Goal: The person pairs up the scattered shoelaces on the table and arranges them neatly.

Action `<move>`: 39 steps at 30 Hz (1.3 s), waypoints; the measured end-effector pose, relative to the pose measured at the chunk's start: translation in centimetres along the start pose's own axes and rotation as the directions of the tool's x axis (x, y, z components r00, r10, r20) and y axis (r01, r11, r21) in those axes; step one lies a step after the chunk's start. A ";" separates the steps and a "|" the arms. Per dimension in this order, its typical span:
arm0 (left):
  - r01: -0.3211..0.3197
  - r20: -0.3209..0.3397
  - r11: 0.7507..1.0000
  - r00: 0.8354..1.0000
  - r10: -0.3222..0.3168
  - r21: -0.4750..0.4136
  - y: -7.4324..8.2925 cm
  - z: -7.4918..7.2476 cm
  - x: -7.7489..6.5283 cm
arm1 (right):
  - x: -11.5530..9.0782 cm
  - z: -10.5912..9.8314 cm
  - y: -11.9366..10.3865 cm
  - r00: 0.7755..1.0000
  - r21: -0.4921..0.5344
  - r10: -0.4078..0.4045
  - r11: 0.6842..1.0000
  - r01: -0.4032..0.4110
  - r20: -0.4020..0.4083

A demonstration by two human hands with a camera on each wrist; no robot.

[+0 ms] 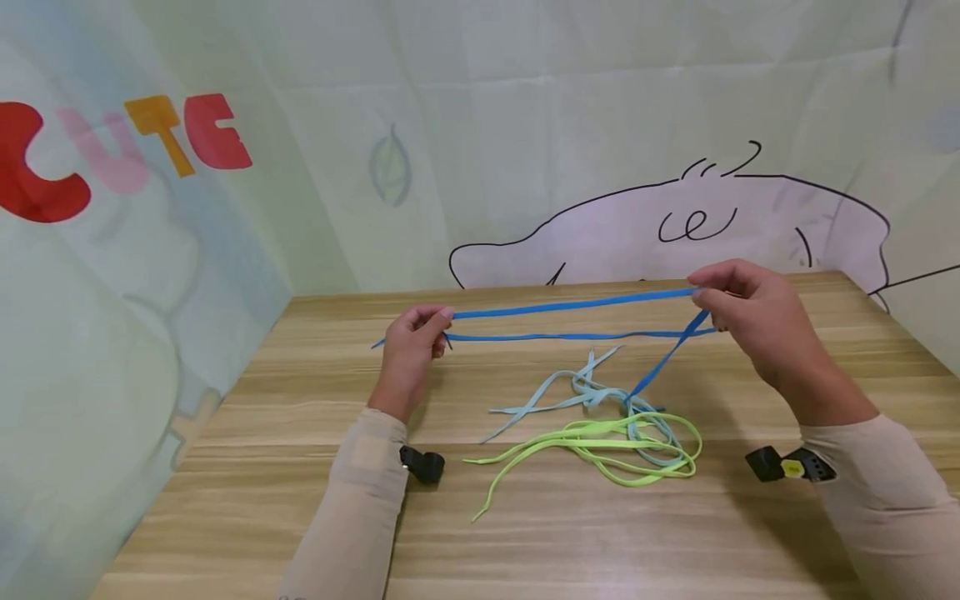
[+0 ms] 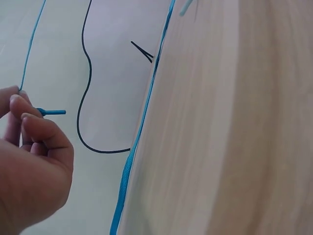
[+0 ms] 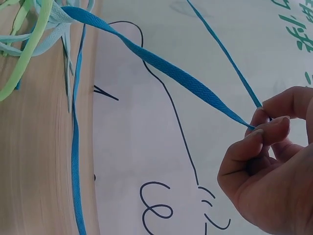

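Observation:
A flat blue shoelace (image 1: 573, 306) is stretched above the table between two hands. My left hand (image 1: 411, 354) pinches it near one end, and its tip (image 2: 55, 112) pokes out past the fingers in the left wrist view. My right hand (image 1: 765, 329) pinches the same lace farther along between thumb and fingers. From there the lace slants down to a loose pile. In that pile lie a light blue shoelace (image 1: 542, 395) and a lime green shoelace (image 1: 600, 444), looped over each other. Another blue shoelace (image 1: 570, 337) lies straight across the table behind the pile.
The wood-grain table (image 1: 570, 533) ends at the back against a printed cloth backdrop (image 1: 525, 167) with cartoon lines and letters. Small black devices (image 1: 423, 465) are strapped at both wrists over beige sleeves.

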State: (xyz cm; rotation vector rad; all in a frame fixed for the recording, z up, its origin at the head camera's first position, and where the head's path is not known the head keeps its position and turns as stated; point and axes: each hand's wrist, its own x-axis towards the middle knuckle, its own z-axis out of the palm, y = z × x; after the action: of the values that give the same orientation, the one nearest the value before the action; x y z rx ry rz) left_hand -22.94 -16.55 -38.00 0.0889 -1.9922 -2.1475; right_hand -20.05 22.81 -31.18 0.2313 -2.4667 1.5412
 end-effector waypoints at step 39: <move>0.095 -0.086 0.985 0.990 -0.109 -0.146 -0.5 -0.4 0.7 | 0.2 -3.0 1.1 0.994 -0.012 0.011 1.000 -0.013 -0.105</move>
State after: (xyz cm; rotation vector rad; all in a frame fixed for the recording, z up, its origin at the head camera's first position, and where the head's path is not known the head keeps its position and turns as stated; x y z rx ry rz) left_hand -23.58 -17.07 -38.44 0.2695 -1.8152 -2.2955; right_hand -20.19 25.99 -30.86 0.1297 -2.3996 1.5024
